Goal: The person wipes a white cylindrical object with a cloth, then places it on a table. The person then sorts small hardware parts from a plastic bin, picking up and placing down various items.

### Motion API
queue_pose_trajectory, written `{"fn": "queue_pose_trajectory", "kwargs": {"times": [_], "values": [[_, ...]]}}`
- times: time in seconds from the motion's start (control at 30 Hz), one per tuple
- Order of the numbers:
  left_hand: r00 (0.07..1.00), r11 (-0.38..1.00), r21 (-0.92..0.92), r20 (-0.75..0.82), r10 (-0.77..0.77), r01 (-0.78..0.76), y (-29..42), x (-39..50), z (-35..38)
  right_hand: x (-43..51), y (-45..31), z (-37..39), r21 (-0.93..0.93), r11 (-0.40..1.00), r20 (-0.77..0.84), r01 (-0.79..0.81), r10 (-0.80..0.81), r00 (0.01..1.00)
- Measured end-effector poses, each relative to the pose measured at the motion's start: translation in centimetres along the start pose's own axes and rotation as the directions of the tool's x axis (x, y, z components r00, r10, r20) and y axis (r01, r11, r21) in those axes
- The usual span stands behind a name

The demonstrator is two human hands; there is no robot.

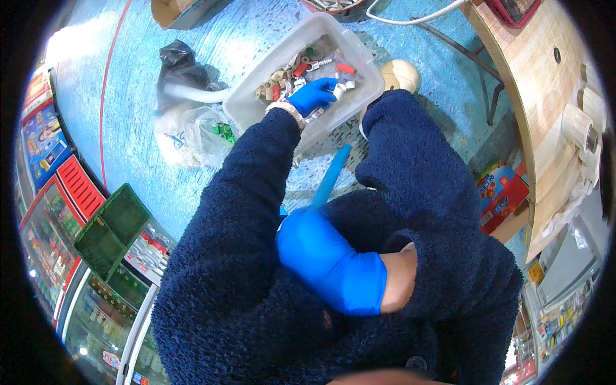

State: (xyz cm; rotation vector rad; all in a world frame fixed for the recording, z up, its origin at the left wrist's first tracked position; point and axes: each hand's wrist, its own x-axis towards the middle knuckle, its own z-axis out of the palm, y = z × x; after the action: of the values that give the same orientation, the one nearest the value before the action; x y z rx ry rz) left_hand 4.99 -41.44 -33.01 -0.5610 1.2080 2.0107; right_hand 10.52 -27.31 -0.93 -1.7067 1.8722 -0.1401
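In a blue glove, my left hand (314,97) reaches into a translucent plastic tub (245,72) and pinches a white plastic pipe fitting (340,91) between thumb and finger. Beige fittings (279,77), red plastic pieces (345,68) and white ribbed wall plugs (319,64) lie loose around it. My right hand (329,260), also in a blue glove, is close to my body; its fingers are hidden. Beyond it a flat blue bar (333,174) points towards the tub, and whether the hand touches this bar cannot be seen.
Plastic bags (192,139), one with green pieces, lie left of the tub on the blue floor. A cardboard box (178,12) stands at the top left. On the right are a curved wooden tabletop (534,91) and its metal legs. A green crate (113,231) is at lower left.
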Motion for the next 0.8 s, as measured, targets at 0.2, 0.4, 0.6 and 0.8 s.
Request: {"fn": "queue_pose_trajectory", "kwargs": {"times": [0.2,0.4,0.6,0.8], "values": [[0.966,0.911,-0.324,-0.127,0.226,-0.255,1.9,-1.9,-0.9,1.0,-0.1,-0.5,0.022,0.996,0.185,0.084,-0.087,0.979],[0.991,0.362,0.93,0.018,0.134,-0.066,2.2,-1.1,-2.2,0.9,0.6,-1.1,0.112,0.983,0.189,0.142,-0.161,0.969],[0.972,0.955,0.185,0.047,0.228,-0.233,3.0,-2.0,-3.5,1.0,0.8,-1.7,0.131,0.987,0.176,0.094,-0.116,0.977],[0.975,0.972,0.156,-0.109,0.193,-0.175,1.8,-3.1,-1.5,0.8,0.5,-1.4,0.098,0.992,0.184,0.074,-0.091,0.979]]}}
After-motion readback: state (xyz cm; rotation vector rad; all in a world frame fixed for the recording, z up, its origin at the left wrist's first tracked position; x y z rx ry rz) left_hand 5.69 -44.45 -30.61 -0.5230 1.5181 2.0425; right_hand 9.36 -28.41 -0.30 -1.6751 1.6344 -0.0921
